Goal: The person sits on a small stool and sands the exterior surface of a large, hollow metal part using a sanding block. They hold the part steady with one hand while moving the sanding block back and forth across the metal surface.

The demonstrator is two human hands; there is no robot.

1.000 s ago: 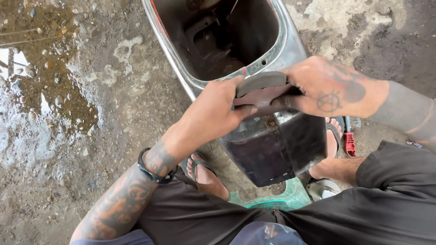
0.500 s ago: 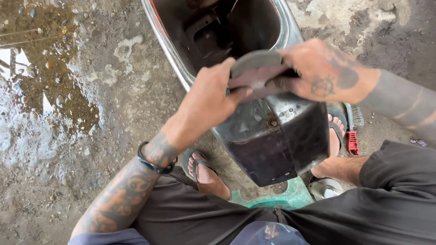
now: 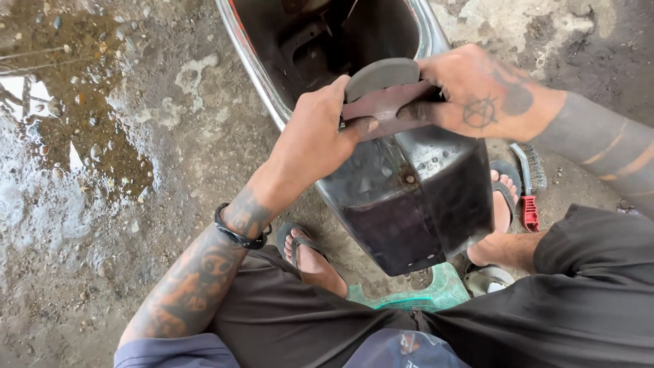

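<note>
Between your hands: one grey curved pad [image 3: 381, 76] on a reddish plate, at the top of a black plastic housing [image 3: 415, 204]. Your left hand [image 3: 315, 140] grasps the pad's near-left edge, thumb pressed on the plate. Your right hand [image 3: 470, 88] grips its right end, fingers curled over. Beyond both hands: an open chrome-rimmed compartment [image 3: 272, 102]. Below your right hand: a red-handled wire brush [image 3: 530, 197] on the wet concrete floor [image 3: 136, 170]. Beneath the housing: a green stool [image 3: 436, 293].
</note>
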